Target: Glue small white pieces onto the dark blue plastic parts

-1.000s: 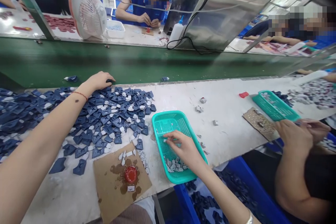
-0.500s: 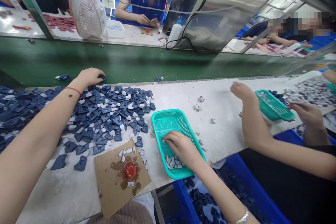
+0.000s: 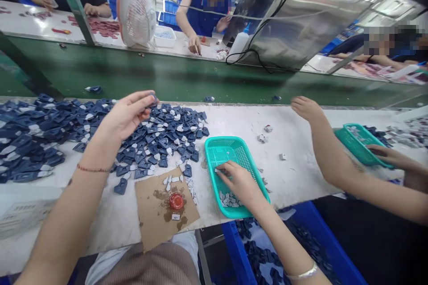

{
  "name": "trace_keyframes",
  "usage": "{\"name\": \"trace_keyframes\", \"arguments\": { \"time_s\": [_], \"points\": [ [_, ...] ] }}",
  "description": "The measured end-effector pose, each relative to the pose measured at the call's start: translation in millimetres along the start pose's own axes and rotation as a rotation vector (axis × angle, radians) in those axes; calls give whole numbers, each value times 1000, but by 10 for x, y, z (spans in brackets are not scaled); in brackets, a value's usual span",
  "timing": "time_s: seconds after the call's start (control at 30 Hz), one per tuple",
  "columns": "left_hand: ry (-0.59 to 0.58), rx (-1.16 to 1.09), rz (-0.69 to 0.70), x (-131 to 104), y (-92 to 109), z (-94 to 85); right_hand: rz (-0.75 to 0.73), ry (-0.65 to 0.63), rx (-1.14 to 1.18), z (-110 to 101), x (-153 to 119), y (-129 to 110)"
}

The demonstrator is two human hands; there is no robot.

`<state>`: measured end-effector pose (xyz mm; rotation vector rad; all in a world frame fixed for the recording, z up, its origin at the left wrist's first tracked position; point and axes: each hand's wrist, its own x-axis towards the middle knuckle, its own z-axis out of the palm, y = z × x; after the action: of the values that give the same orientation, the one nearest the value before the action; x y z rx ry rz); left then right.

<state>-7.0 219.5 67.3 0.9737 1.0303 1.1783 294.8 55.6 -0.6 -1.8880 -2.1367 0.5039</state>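
Observation:
My left hand is raised over the far edge of a heap of dark blue pieces with white tabs, a small dark blue piece pinched between its fingertips. My right hand is over the green basket, its thumb and fingertips closed on a tiny light piece. Small white pieces lie in the basket's near end. On the cardboard left of the basket are a red round cap and several white pieces.
A co-worker's hand reaches over the table at right, near another green basket. Behind the table runs a green belt with a few pieces. A blue bin of dark pieces stands below. A person sits across.
The view has shifted. My left hand has lifted and turned, with the blue piece now in plain sight. My right hand stays over the basket. The person across has reached down to the tabletop.

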Motion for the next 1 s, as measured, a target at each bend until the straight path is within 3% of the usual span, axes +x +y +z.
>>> {"name": "trace_keyframes", "arguments": {
  "time_s": [0.1, 0.2, 0.3, 0.43, 0.57, 0.77, 1.0],
  "points": [
    [-49, -236, -205, -497, -121, -47, -13, 37, -11, -13, -18, -42],
    [-38, -274, -314, -973, -292, -141, -15, 106, 7, -73, -91, -187],
    [-33, -204, -356, -1388, -514, -266, -73, 160, 86, -101, -215, -505],
    [-22, -22, -343, -1783, -807, -393, -249, 24, 151, 20, -321, -1016],
    [-21, -10, -368, -1993, -987, -421, -307, -80, 24, 193, -284, -1278],
    [-86, 30, -271, -2121, -1148, -414, -353, -105, -220, 256, -226, -1339],
    [-183, 179, -126, -2147, -1244, -431, -283, -140, -235, 263, -206, -1412]
  ]
}}
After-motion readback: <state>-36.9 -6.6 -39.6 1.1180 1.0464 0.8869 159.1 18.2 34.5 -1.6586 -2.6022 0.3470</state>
